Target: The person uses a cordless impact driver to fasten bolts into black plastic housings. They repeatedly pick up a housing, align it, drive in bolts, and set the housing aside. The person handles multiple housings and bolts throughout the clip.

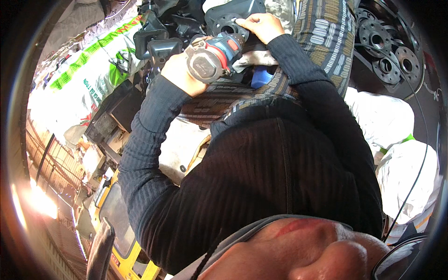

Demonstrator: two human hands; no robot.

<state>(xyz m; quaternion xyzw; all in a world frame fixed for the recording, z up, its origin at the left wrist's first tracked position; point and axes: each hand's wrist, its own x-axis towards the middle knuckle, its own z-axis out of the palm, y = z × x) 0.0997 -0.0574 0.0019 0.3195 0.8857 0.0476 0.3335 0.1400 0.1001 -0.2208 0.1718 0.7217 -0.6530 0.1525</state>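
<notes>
My left hand [179, 75] is wrapped around a blue and red cordless drill [227, 49], whose grey battery end faces up. The drill's front reaches toward a dark part with a round, holed flange [227, 23]; I cannot tell whether its tip touches it. My right hand [265, 27] is at the right side of this flange, thumb and fingers closed together at its edge. What the fingertips pinch, beyond the flange edge, is too small to make out. The flange is joined to a wider black piece [242, 7] behind it, near my patterned trouser leg [324, 42].
Several black parts [163, 49] are heaped left of the drill. A white and green sack [88, 86] lies at far left. Several round metal flanges [385, 65] sit at far right, near a thin dark cable [422, 168]. White bags [380, 114] lie beside my right arm.
</notes>
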